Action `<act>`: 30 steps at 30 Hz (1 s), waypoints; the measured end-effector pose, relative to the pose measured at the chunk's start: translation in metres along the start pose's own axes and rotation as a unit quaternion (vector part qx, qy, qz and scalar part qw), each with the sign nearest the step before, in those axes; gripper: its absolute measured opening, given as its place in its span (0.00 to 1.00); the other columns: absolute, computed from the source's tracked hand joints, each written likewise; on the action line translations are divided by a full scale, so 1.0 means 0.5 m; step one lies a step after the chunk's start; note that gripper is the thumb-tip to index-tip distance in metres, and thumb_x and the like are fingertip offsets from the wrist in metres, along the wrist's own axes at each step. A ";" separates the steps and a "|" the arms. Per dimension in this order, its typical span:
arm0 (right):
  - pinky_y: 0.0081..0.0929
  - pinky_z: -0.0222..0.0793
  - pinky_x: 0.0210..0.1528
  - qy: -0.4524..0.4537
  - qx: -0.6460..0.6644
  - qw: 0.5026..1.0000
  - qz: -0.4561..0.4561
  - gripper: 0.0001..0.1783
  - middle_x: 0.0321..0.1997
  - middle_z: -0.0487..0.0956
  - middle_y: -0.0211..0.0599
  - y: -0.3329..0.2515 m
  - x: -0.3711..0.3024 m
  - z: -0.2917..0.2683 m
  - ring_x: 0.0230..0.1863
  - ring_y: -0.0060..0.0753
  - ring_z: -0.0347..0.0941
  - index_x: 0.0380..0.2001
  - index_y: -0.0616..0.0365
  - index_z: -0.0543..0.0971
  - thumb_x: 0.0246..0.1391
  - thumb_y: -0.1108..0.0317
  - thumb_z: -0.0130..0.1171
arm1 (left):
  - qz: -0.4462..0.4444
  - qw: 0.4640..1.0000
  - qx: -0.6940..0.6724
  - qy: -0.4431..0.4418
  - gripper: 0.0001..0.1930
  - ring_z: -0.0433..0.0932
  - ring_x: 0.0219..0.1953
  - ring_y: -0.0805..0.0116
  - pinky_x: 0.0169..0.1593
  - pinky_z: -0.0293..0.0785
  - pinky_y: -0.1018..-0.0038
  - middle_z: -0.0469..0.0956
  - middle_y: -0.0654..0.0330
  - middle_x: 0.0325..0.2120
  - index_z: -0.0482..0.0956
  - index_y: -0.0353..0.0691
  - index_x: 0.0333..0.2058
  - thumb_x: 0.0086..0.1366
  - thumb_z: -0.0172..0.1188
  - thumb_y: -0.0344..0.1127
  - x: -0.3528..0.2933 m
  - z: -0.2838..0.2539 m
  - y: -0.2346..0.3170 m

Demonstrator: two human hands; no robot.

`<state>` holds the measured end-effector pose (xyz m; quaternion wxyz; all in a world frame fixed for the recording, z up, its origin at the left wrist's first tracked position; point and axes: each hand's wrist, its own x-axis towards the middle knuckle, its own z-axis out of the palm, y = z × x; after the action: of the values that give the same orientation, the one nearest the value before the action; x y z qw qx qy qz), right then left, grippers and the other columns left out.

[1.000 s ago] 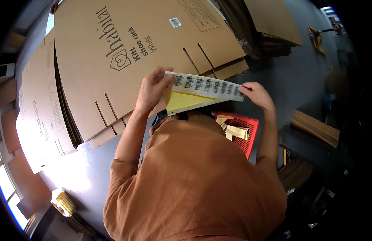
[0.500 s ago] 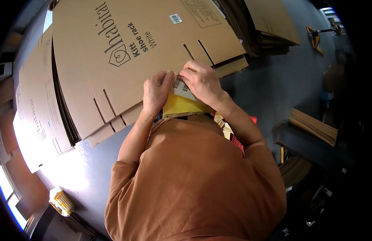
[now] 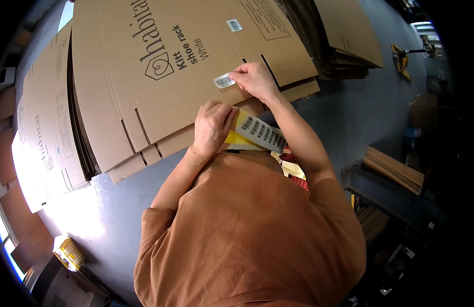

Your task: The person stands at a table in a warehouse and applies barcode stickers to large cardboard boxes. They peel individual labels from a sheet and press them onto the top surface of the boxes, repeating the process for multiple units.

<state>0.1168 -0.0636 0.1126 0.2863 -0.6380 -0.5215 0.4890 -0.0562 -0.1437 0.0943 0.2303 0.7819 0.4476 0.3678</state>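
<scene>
White label (image 3: 224,81) juts leftward from the right hand (image 3: 256,81) pinching it, while the left hand (image 3: 211,126) pinches a yellow-backed sheet (image 3: 262,132).

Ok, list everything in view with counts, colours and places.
Flat cartons: many, brown, top and left
Stuck label: one, white, upon the cartons
Loose label: one, white, upper middle
Label sheet: count unclear, white and yellow, centre
Basket: one, red, partly hidden, near centre
Boards: several, brown, right
Bundle: one, yellow and white, lower left
Device: one, yellow, upper right
Floor: one, grey, beneath
Left hand: one, holding the label sheet
Right hand: one, pinching the loose label
Shirt: one, brown, bottom
</scene>
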 end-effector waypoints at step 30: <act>0.30 0.71 0.36 -0.126 -0.124 0.983 -0.047 0.15 0.30 0.82 0.45 -0.004 -0.146 -0.090 0.29 0.36 0.77 0.39 0.64 0.80 0.49 0.67 0.64 | -0.281 0.922 -0.266 0.013 0.10 0.73 0.23 0.75 0.28 0.71 0.72 0.77 0.59 0.20 0.76 0.34 0.34 0.67 0.59 0.37 0.026 0.005 -0.012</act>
<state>0.1592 -0.1253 0.1543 0.1590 -0.5766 -0.6393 0.4832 -0.0531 -0.1296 0.0936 0.5178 0.5296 0.5373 0.4034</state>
